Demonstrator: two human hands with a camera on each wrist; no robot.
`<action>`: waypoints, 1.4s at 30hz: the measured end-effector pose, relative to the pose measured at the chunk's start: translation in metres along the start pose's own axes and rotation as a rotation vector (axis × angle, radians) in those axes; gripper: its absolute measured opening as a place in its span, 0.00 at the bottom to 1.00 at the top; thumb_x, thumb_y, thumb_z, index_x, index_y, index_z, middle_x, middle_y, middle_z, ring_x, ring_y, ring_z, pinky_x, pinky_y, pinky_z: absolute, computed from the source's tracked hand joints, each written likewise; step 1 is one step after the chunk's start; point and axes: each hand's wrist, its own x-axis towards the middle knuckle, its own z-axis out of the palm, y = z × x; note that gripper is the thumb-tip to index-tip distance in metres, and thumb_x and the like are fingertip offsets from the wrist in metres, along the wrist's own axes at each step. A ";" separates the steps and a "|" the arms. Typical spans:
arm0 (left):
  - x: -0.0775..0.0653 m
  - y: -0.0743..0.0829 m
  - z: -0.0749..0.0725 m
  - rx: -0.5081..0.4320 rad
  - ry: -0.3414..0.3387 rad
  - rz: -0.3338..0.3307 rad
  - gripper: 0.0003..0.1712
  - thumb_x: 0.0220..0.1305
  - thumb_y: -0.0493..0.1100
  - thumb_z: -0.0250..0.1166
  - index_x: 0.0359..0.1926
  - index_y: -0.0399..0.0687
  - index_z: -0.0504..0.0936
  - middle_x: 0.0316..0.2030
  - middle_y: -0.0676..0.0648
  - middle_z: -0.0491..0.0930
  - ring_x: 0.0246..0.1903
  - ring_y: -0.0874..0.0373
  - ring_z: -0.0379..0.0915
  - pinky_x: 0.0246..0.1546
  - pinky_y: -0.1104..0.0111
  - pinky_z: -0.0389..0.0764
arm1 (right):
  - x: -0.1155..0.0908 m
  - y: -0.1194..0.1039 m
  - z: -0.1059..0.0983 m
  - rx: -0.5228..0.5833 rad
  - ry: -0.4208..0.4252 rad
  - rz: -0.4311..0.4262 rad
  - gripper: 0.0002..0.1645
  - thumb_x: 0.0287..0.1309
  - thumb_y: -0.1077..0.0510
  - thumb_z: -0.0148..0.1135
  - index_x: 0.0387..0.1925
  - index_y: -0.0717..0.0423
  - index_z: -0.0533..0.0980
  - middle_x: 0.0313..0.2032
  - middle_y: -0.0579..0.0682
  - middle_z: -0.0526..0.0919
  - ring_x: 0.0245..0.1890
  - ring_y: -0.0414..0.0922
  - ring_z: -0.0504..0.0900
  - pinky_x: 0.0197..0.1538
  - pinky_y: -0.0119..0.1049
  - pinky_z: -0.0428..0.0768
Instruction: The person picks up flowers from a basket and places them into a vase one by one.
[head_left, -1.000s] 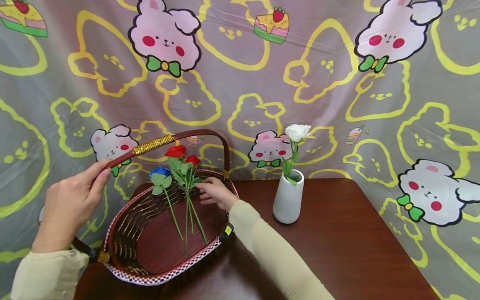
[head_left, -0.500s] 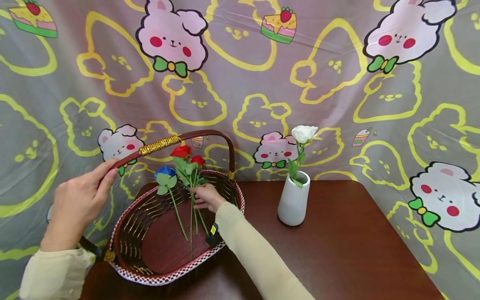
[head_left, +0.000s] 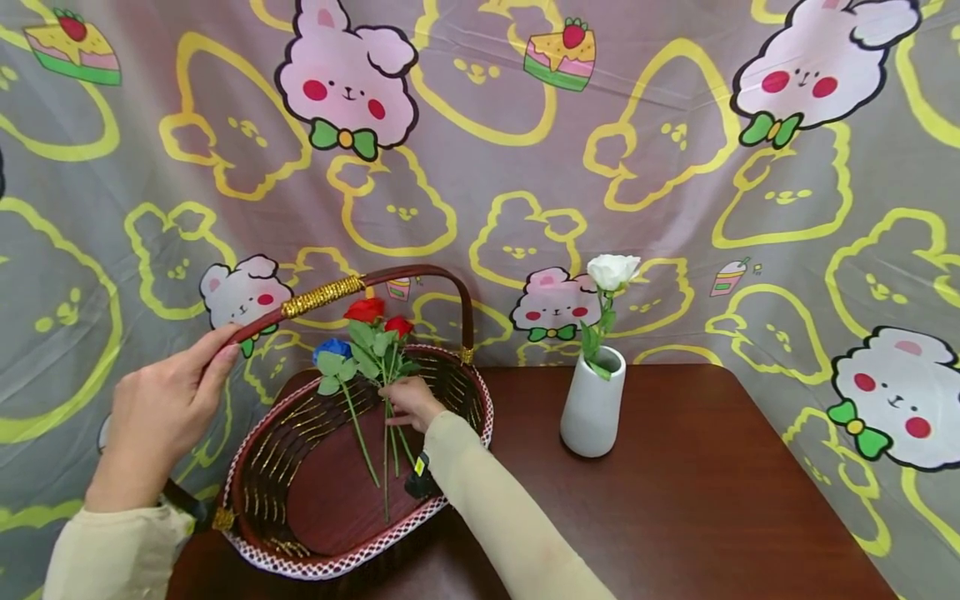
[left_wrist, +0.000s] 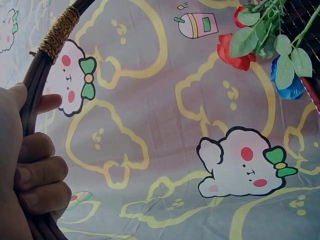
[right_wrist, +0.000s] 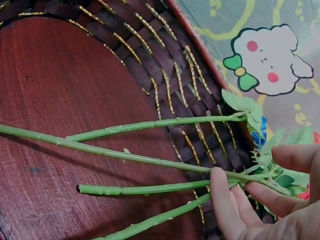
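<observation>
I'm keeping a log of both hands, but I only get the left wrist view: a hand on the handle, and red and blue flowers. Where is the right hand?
Observer: The right hand is at the green stems, over the basket.
Operator: Any flower of another colour?
Observer: Yes, a white rose, standing in a white vase.
Operator: And where is that vase?
Observer: On the brown table, right of the basket in the head view.

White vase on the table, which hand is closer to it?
The right hand. It is in the basket, at the flower stems, left of the white vase. The left hand is farther left, gripping the basket's handle.
</observation>
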 end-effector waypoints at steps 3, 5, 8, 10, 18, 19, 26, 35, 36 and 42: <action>-0.001 0.001 0.001 -0.001 0.001 0.001 0.18 0.78 0.49 0.59 0.61 0.47 0.81 0.19 0.43 0.78 0.16 0.51 0.64 0.20 0.59 0.59 | 0.000 0.002 0.000 0.008 0.022 -0.016 0.09 0.68 0.64 0.64 0.47 0.62 0.78 0.46 0.52 0.81 0.30 0.41 0.72 0.53 0.50 0.85; -0.001 0.002 0.002 -0.001 0.006 0.005 0.18 0.78 0.49 0.59 0.60 0.46 0.81 0.18 0.43 0.77 0.15 0.52 0.64 0.20 0.60 0.58 | 0.000 0.003 -0.001 0.017 0.037 -0.020 0.09 0.66 0.65 0.65 0.47 0.61 0.77 0.38 0.49 0.78 0.25 0.39 0.66 0.51 0.49 0.86; -0.001 0.002 0.002 -0.007 0.010 0.009 0.18 0.78 0.49 0.59 0.60 0.46 0.81 0.18 0.43 0.77 0.15 0.52 0.63 0.19 0.60 0.58 | 0.000 0.005 -0.001 -0.006 0.061 -0.024 0.14 0.65 0.67 0.68 0.49 0.63 0.75 0.35 0.48 0.74 0.26 0.39 0.72 0.48 0.48 0.87; -0.001 0.002 0.003 -0.005 0.010 0.007 0.19 0.78 0.49 0.59 0.60 0.45 0.81 0.19 0.42 0.78 0.15 0.52 0.63 0.19 0.60 0.58 | 0.000 0.006 -0.001 -0.042 0.084 -0.021 0.15 0.63 0.67 0.69 0.49 0.64 0.75 0.37 0.50 0.76 0.33 0.43 0.80 0.46 0.47 0.87; -0.004 0.003 0.005 -0.010 0.014 0.009 0.17 0.77 0.47 0.59 0.60 0.47 0.81 0.22 0.39 0.82 0.15 0.47 0.68 0.19 0.55 0.61 | 0.005 0.011 -0.002 -0.175 0.151 0.025 0.08 0.65 0.69 0.67 0.44 0.65 0.79 0.44 0.57 0.82 0.48 0.58 0.85 0.44 0.46 0.88; -0.004 0.003 0.005 -0.010 0.014 0.009 0.17 0.78 0.47 0.59 0.60 0.47 0.81 0.22 0.39 0.82 0.15 0.46 0.69 0.18 0.53 0.61 | 0.006 0.010 -0.002 -0.187 0.149 0.024 0.07 0.66 0.69 0.66 0.44 0.64 0.80 0.45 0.57 0.83 0.46 0.56 0.85 0.44 0.46 0.88; -0.002 0.001 0.003 -0.015 0.023 0.010 0.18 0.79 0.49 0.57 0.61 0.47 0.81 0.27 0.34 0.84 0.17 0.40 0.72 0.22 0.41 0.65 | 0.004 0.003 -0.004 -0.188 0.161 -0.045 0.09 0.65 0.70 0.66 0.46 0.65 0.79 0.38 0.55 0.84 0.37 0.56 0.87 0.47 0.54 0.87; -0.001 -0.001 0.003 -0.018 0.024 0.011 0.18 0.79 0.49 0.56 0.60 0.47 0.81 0.29 0.32 0.84 0.18 0.36 0.73 0.23 0.39 0.66 | -0.004 -0.011 -0.013 -0.085 0.068 -0.099 0.11 0.67 0.68 0.65 0.49 0.68 0.77 0.36 0.58 0.84 0.26 0.49 0.83 0.46 0.54 0.87; -0.001 -0.001 0.002 -0.016 0.022 0.011 0.18 0.79 0.49 0.56 0.60 0.47 0.81 0.29 0.32 0.84 0.17 0.36 0.73 0.22 0.40 0.65 | -0.004 -0.012 -0.015 -0.072 0.053 -0.097 0.09 0.67 0.68 0.65 0.47 0.66 0.77 0.37 0.58 0.84 0.25 0.48 0.82 0.46 0.53 0.87; 0.001 -0.002 0.001 -0.003 0.015 0.006 0.18 0.79 0.49 0.57 0.60 0.47 0.81 0.27 0.33 0.84 0.16 0.40 0.71 0.20 0.44 0.65 | -0.005 -0.017 -0.024 0.002 -0.011 -0.094 0.06 0.66 0.69 0.65 0.41 0.62 0.76 0.49 0.66 0.86 0.29 0.50 0.84 0.38 0.45 0.88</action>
